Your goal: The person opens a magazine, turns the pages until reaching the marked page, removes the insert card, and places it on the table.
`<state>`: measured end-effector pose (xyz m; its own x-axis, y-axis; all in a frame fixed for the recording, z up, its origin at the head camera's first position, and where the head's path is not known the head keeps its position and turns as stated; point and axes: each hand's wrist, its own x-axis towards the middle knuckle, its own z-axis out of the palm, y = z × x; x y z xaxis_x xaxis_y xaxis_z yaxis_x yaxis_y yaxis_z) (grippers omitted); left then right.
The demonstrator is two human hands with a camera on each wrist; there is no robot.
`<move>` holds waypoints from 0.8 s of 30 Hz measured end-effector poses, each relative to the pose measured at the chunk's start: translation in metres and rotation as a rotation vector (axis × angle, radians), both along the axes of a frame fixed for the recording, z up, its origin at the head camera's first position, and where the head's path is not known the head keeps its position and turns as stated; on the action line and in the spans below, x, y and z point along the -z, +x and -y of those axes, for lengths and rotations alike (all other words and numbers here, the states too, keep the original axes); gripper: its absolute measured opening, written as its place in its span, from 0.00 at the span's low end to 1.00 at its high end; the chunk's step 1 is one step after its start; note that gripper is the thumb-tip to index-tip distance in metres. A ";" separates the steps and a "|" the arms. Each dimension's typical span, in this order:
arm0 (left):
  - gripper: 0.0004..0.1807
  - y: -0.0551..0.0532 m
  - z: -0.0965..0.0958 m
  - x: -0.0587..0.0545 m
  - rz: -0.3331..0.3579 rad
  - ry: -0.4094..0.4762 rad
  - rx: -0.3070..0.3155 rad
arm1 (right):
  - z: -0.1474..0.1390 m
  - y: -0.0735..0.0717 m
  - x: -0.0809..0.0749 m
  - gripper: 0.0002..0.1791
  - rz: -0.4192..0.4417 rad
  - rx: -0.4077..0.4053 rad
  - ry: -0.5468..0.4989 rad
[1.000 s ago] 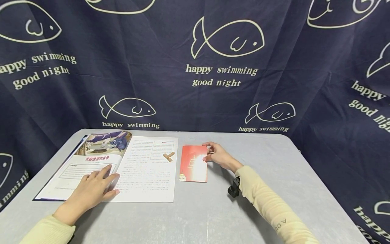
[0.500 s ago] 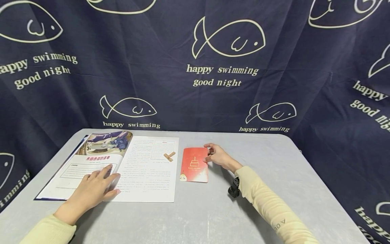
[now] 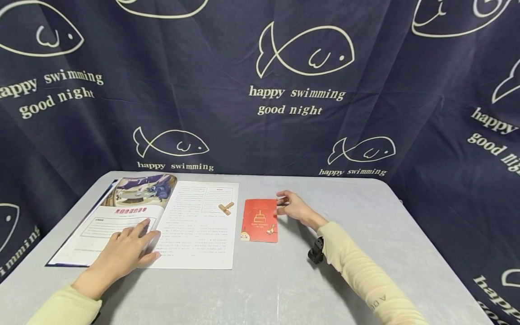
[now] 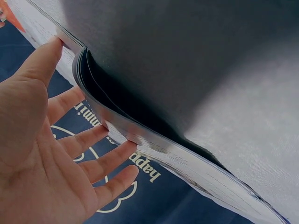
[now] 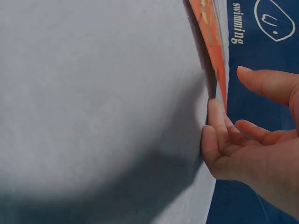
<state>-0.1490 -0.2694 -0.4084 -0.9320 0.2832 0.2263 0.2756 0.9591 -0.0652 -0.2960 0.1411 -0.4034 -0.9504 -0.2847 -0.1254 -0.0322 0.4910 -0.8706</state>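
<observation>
An open magazine (image 3: 199, 237) lies at the left of the table in the head view, an illustration at the top of its left page. My left hand (image 3: 122, 250) rests on it near the spine, fingers spread; in the left wrist view the fingertips touch the bulging pages (image 4: 154, 142). Right of the magazine is a red birthday card (image 3: 259, 220) with a gold cake drawing. My right hand (image 3: 295, 210) is at the card's upper right edge. In the right wrist view its thumb (image 5: 264, 84) stands apart from the card (image 5: 209, 28), and its fingers are bent beside the card's edge.
The grey tabletop (image 3: 268, 289) extends in front of the magazine and card and to the right. Behind it hangs a dark blue curtain (image 3: 227, 122) printed with fish and lettering. A black wrist camera (image 3: 316, 251) sits under the right sleeve (image 3: 357, 266).
The red card's top edge has come down, and the glare on it has faded so its print shows. My right hand has shifted slightly right and loosened from the card. My left hand stays put.
</observation>
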 end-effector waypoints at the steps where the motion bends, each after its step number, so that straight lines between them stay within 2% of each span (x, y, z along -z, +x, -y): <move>1: 0.27 0.000 0.000 0.000 -0.001 -0.001 0.000 | -0.001 0.000 0.000 0.34 -0.001 -0.007 -0.001; 9: 0.27 -0.001 0.000 0.000 -0.016 -0.025 0.006 | -0.014 0.008 -0.008 0.35 0.023 -0.066 -0.004; 15: 0.28 -0.002 0.000 0.000 -0.030 -0.044 0.015 | -0.034 0.022 -0.021 0.36 -0.050 -0.097 -0.004; 17: 0.29 -0.003 0.001 -0.002 -0.032 -0.047 0.014 | -0.041 0.026 -0.025 0.35 -0.106 -0.100 0.008; 20: 0.30 -0.004 0.002 -0.005 -0.049 -0.055 0.015 | -0.052 0.033 -0.031 0.34 -0.239 -0.078 0.065; 24: 0.31 -0.006 0.004 -0.011 -0.132 -0.050 0.020 | -0.066 0.042 -0.038 0.34 -0.455 -0.008 0.173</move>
